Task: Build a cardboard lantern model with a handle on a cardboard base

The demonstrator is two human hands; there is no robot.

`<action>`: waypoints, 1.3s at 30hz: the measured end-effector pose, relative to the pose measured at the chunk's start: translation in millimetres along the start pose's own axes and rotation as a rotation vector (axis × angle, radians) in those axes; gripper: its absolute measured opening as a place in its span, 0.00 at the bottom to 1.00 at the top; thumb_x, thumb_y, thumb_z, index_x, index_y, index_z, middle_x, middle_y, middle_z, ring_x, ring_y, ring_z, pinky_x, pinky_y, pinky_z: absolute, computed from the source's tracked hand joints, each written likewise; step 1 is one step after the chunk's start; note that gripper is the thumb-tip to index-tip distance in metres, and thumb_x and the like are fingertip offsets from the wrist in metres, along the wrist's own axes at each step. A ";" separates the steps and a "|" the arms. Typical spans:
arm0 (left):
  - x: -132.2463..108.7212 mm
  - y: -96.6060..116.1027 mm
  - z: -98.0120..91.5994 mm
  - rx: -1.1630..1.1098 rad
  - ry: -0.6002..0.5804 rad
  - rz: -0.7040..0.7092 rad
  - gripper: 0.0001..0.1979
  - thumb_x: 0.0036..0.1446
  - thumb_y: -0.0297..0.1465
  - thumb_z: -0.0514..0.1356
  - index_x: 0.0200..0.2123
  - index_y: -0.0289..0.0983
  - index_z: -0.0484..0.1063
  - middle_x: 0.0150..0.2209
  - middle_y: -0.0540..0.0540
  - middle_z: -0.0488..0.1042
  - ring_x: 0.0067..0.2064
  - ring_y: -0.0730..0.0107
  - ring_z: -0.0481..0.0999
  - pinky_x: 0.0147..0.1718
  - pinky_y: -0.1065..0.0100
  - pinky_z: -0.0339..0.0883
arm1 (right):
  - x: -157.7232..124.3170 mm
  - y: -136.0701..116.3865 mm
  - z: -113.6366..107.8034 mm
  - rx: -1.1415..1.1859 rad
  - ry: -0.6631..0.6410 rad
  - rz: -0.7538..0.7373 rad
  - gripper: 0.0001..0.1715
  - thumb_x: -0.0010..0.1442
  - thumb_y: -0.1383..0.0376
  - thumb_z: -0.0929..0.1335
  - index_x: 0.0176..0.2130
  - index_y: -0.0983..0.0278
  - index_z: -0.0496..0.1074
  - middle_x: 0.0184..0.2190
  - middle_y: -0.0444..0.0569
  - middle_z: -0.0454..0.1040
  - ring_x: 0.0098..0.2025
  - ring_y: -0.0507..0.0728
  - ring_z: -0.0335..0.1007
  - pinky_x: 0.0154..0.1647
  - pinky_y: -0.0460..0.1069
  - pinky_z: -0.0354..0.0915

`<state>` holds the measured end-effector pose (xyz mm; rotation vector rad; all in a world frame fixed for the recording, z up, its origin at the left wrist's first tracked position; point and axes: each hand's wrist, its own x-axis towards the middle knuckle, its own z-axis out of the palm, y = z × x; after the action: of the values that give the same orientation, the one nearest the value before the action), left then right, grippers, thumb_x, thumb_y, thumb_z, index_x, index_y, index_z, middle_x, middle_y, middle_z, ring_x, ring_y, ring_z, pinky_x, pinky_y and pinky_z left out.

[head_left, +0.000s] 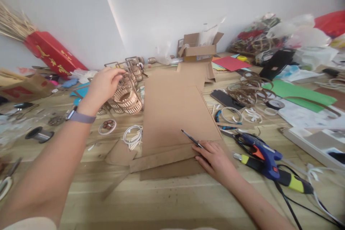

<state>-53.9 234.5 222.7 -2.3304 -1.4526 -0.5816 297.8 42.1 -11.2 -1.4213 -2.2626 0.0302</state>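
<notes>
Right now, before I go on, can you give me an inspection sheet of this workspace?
Surface: pale wood boards, mostly covered.
Job's things: cardboard sheet lying flat; slatted rings stacked left of it; thin tool.
Clutter: glue gun, green paper, carton, spool, strip coils.
Grips: left hand has fingertips on the rings; right hand holds the tool and rests on the sheet's near edge.
Cables: black cord from the glue gun; white coil.
Surroundings: white wall, red box, bags.
</notes>
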 end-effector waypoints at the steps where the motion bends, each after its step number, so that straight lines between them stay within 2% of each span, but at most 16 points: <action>1: 9.3 7.9 1.8 -0.022 0.012 0.008 0.18 0.70 0.32 0.47 0.52 0.33 0.73 0.44 0.46 0.74 0.51 0.59 0.73 0.53 0.55 0.66 | 0.1 -0.3 -0.2 0.002 -0.003 0.004 0.16 0.66 0.64 0.65 0.50 0.62 0.76 0.50 0.59 0.76 0.51 0.63 0.72 0.51 0.59 0.69; 5: 45.1 39.7 25.6 -0.134 0.038 0.081 0.15 0.65 0.28 0.53 0.50 0.37 0.76 0.45 0.43 0.76 0.50 0.58 0.74 0.52 0.58 0.67 | 1.1 -2.4 -2.9 0.019 -0.014 0.012 0.16 0.65 0.65 0.65 0.50 0.63 0.76 0.50 0.59 0.76 0.52 0.63 0.71 0.51 0.59 0.68; 9: 66.5 71.3 53.7 -0.236 0.001 0.166 0.14 0.64 0.26 0.54 0.49 0.35 0.77 0.45 0.41 0.77 0.48 0.59 0.75 0.52 0.58 0.67 | 2.6 -5.4 -6.1 0.039 -0.011 0.013 0.15 0.65 0.66 0.66 0.50 0.64 0.75 0.50 0.59 0.76 0.52 0.63 0.71 0.52 0.60 0.68; 12: 71.3 90.7 70.5 -0.273 -0.032 0.215 0.14 0.64 0.25 0.54 0.49 0.34 0.76 0.45 0.40 0.77 0.48 0.59 0.74 0.51 0.58 0.66 | 3.4 -6.8 -6.8 0.047 -0.006 0.021 0.15 0.65 0.66 0.66 0.50 0.64 0.75 0.50 0.59 0.76 0.52 0.63 0.71 0.52 0.60 0.68; 15: 71.2 100.5 81.4 -0.271 -0.025 0.246 0.14 0.65 0.25 0.53 0.49 0.34 0.75 0.46 0.41 0.76 0.50 0.59 0.72 0.53 0.57 0.65 | 3.3 -7.0 -7.3 0.058 -0.006 0.023 0.15 0.65 0.66 0.66 0.50 0.64 0.75 0.50 0.59 0.76 0.53 0.63 0.71 0.52 0.60 0.68; 19: 59.7 103.8 75.2 -0.208 0.066 0.273 0.16 0.66 0.31 0.55 0.55 0.34 0.71 0.50 0.39 0.73 0.55 0.55 0.68 0.58 0.53 0.60 | 2.6 -6.1 -9.1 0.061 -0.027 0.029 0.16 0.65 0.66 0.66 0.51 0.62 0.75 0.50 0.59 0.76 0.53 0.63 0.71 0.52 0.60 0.68; 22: 27.2 111.7 61.0 -0.204 0.162 0.327 0.18 0.67 0.34 0.55 0.57 0.34 0.69 0.54 0.39 0.71 0.59 0.54 0.64 0.61 0.51 0.56 | 2.9 -6.7 -9.2 0.060 -0.042 0.037 0.16 0.65 0.65 0.66 0.51 0.63 0.75 0.50 0.59 0.76 0.54 0.64 0.70 0.52 0.60 0.67; 25: -34.5 126.8 58.3 -0.275 0.165 0.378 0.16 0.69 0.33 0.51 0.54 0.33 0.70 0.51 0.38 0.73 0.57 0.56 0.66 0.60 0.52 0.59 | 4.2 -9.0 -9.9 0.058 -0.051 0.034 0.16 0.66 0.64 0.65 0.51 0.64 0.75 0.51 0.59 0.76 0.54 0.64 0.70 0.54 0.59 0.67; 28: -111.9 141.1 74.3 -0.331 -0.053 0.542 0.17 0.69 0.36 0.52 0.52 0.33 0.72 0.49 0.38 0.75 0.55 0.57 0.70 0.59 0.53 0.61 | 2.9 -9.7 -18.5 0.004 -0.043 0.044 0.18 0.67 0.63 0.64 0.53 0.66 0.74 0.52 0.59 0.75 0.56 0.64 0.68 0.55 0.58 0.65; 30: -157.3 146.6 89.6 -0.282 -0.186 0.568 0.24 0.65 0.46 0.56 0.54 0.35 0.72 0.55 0.36 0.74 0.58 0.49 0.69 0.59 0.46 0.60 | -3.5 -7.1 -31.8 -0.086 -0.011 0.087 0.19 0.68 0.61 0.64 0.54 0.67 0.74 0.51 0.60 0.75 0.54 0.64 0.68 0.54 0.58 0.65; 32: -188.9 148.3 102.6 -0.226 -0.265 0.562 0.31 0.58 0.52 0.60 0.57 0.38 0.71 0.58 0.34 0.72 0.60 0.43 0.68 0.57 0.43 0.62 | -16.4 -2.2 -49.6 -0.202 0.026 0.171 0.19 0.69 0.61 0.63 0.52 0.65 0.75 0.47 0.58 0.76 0.50 0.63 0.69 0.52 0.57 0.65; 35: -208.9 145.7 113.9 -0.156 -0.278 0.554 0.33 0.57 0.52 0.62 0.59 0.38 0.70 0.59 0.34 0.72 0.60 0.41 0.69 0.56 0.44 0.65 | -45.2 6.7 -74.5 -0.423 0.037 0.311 0.16 0.68 0.61 0.63 0.48 0.61 0.77 0.42 0.56 0.77 0.47 0.64 0.69 0.47 0.57 0.64; 39: -207.1 140.9 118.1 -0.109 -0.252 0.623 0.31 0.61 0.50 0.58 0.58 0.33 0.71 0.56 0.30 0.74 0.56 0.44 0.74 0.48 0.52 0.73 | -78.4 12.2 -85.1 -0.637 -0.044 0.437 0.11 0.65 0.62 0.66 0.43 0.62 0.77 0.39 0.56 0.76 0.44 0.66 0.67 0.42 0.56 0.62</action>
<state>10.8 72.6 7.6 -2.8224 -0.7057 -0.1999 369.7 -38.3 32.5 -2.2337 -2.0317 -0.5677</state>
